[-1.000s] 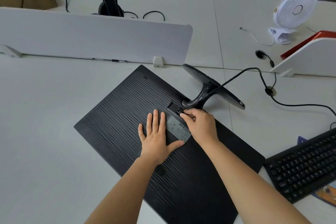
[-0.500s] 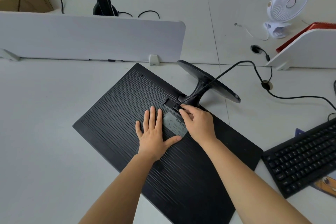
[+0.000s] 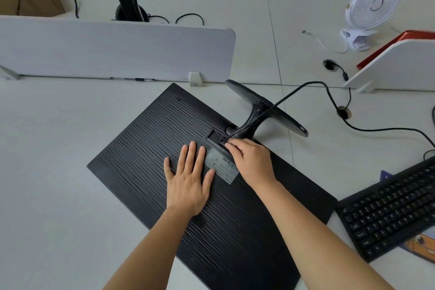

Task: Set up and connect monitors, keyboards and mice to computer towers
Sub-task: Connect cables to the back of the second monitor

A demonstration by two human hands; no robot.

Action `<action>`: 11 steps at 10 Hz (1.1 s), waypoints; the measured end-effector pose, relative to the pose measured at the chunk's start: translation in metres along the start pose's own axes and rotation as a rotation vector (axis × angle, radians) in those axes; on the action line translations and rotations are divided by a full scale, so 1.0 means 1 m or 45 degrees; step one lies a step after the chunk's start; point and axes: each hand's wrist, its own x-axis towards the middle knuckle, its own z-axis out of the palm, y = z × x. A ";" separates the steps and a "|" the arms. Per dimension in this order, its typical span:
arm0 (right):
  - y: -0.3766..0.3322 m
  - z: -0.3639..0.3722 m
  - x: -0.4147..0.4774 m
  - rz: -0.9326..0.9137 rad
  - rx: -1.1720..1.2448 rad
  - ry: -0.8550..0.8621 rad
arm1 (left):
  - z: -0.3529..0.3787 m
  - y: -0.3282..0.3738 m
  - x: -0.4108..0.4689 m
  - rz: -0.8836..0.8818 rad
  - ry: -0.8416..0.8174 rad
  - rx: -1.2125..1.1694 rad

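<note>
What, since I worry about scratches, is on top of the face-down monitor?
The left hand lies flat on the monitor, thumb touching a grey label; the right hand pinches a cable plug at the port recess. The screen is hidden against the desk.

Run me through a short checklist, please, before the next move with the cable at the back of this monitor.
1. Monitor lies face down, flat on the desk: ok.
2. Left hand presses flat on the monitor's back to steady it: ok.
3. Right hand pinches the plug at the port recess: ok.
4. Plug fully seated in its port: cannot tell, the fingers hide it.
5. Cable clear of the stand: not ok, it runs across the stand's neck and base.
</note>
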 end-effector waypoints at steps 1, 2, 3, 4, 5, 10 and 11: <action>0.003 0.003 0.003 0.057 0.002 0.011 | 0.004 0.007 0.000 -0.088 0.037 -0.016; 0.005 0.000 0.005 0.078 0.031 -0.034 | 0.007 0.015 0.001 -0.173 0.054 -0.038; 0.009 -0.005 0.003 -0.012 0.055 -0.085 | 0.009 0.017 -0.001 -0.194 0.051 -0.037; 0.014 -0.002 0.002 -0.079 0.043 -0.010 | 0.010 0.017 0.001 -0.200 0.050 -0.033; 0.011 0.003 0.007 0.034 0.056 0.050 | 0.009 0.017 0.001 -0.200 0.036 -0.029; 0.016 0.001 -0.003 -0.002 0.130 -0.006 | 0.004 0.015 0.001 -0.190 0.013 -0.040; 0.018 0.005 -0.004 -0.084 0.069 0.050 | 0.005 0.015 0.001 -0.188 0.022 -0.042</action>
